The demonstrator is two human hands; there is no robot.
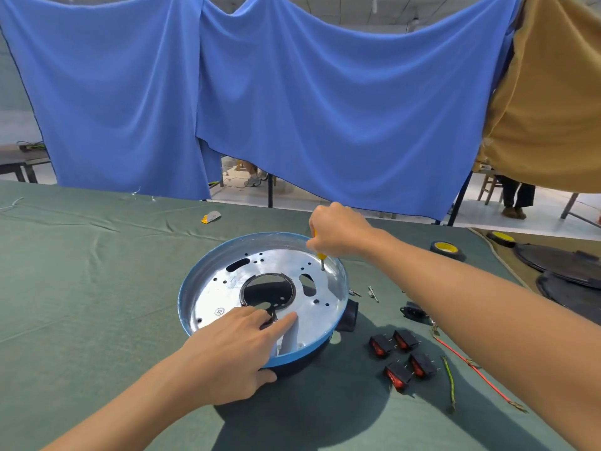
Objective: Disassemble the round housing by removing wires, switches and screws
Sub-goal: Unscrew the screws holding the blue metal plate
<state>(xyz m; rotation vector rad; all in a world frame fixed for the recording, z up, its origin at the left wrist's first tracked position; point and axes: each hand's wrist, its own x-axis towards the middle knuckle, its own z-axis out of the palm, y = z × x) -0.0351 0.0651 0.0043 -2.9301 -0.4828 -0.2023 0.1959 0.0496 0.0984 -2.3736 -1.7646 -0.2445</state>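
The screwdriver point(321, 258) is mostly hidden inside the right hand point(338, 234), whose fingers curl round its yellow handle. Its tip meets the shiny, perforated metal plate point(312, 315) of the blue-rimmed round housing point(211, 255), mid-desk point(97, 288) on green cloth. The left hand point(234, 346) presses the plate with fingers spread.

Your left hand point(234, 349) over the near rim of the round housing point(211, 297) at frame centre, fingers on its silver plate, your right hand point(338, 234) gripping a yellow screwdriver point(321, 258) upright at the far rim, four red switches point(401, 356) and loose wires point(471, 366) lower right.
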